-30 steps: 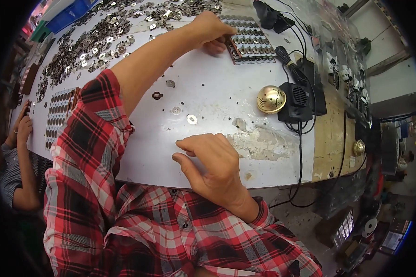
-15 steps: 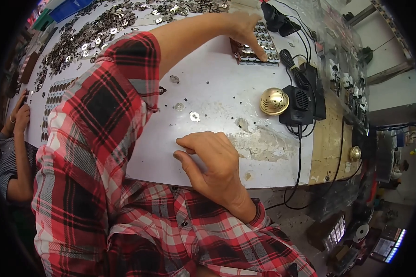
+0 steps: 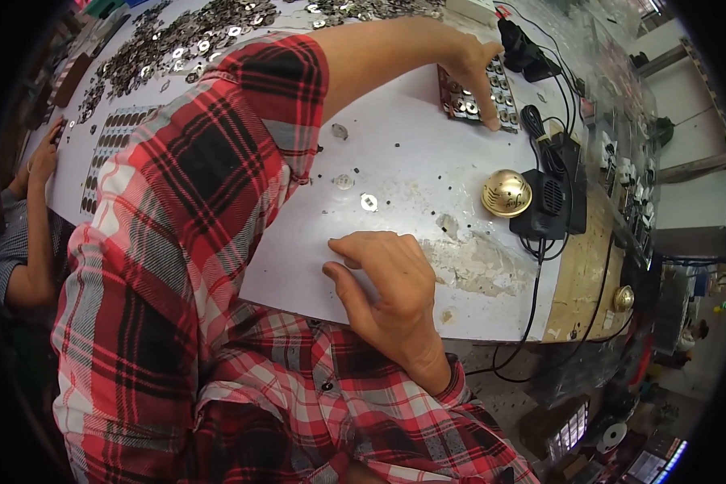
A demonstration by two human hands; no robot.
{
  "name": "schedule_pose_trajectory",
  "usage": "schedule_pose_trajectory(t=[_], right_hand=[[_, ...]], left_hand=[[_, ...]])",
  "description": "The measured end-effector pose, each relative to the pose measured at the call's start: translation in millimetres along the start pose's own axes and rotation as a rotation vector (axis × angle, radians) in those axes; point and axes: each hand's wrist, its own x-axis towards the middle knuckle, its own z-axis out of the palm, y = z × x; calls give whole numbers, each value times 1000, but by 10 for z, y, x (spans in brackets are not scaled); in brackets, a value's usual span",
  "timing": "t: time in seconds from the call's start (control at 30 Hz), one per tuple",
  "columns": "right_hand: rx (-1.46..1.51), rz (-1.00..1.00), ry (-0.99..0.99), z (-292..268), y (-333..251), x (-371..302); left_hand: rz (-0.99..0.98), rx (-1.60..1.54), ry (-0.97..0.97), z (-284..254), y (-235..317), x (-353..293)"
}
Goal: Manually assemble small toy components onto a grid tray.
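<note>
My left hand (image 3: 474, 79) reaches across to the far right. It spans a panel with rows of round shiny parts (image 3: 462, 106), thumb at the near edge and fingers by the far edge. The hand covers part of the panel. Close to my body, my right hand (image 3: 391, 282) hovers or rests over the white tabletop (image 3: 290, 266), which I cannot tell apart. Its thumb and fingers are apart, with nothing between them. Beyond it lie a small white disc with a dark centre (image 3: 369, 202), a clear round piece (image 3: 344, 181) and a greyish piece (image 3: 340, 131).
Many small metal pieces (image 3: 194, 40) are heaped at the far left. Another panel of dark discs (image 3: 121, 129) lies left of my sleeve. A gold dome (image 3: 506, 194) and a black power adapter (image 3: 544, 202) with cables stand at right. Another person's hand (image 3: 44, 157) is at far left.
The whole view has shifted, so the table's things appear farther right and lower. My left hand keeps its place on the panel. My right hand's pose looks much the same.
</note>
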Motion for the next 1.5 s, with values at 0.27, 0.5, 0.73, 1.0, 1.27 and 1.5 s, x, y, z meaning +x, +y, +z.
schedule_pose_trajectory(t=[0.27, 0.5, 0.73, 1.0, 1.27, 1.5], right_hand=[[-45, 0, -80, 52, -95, 44], [-2, 129, -86, -23, -128, -50], [-13, 42, -128, 19, -105, -29], [-8, 70, -132, 32, -65, -65], [-4, 167, -153, 63, -145, 13], [-44, 227, -147, 105, -159, 93]], left_hand=[[-88, 91, -169, -111, -78, -18], [80, 74, 165, -271, -48, -522], [-190, 277, 462, -825, -1037, -3034], [-994, -132, 641, -333, -1700, -4922], [-826, -653, 833, -134, -1910, -5313], [-606, -707, 846, 43, -2067, -5546]])
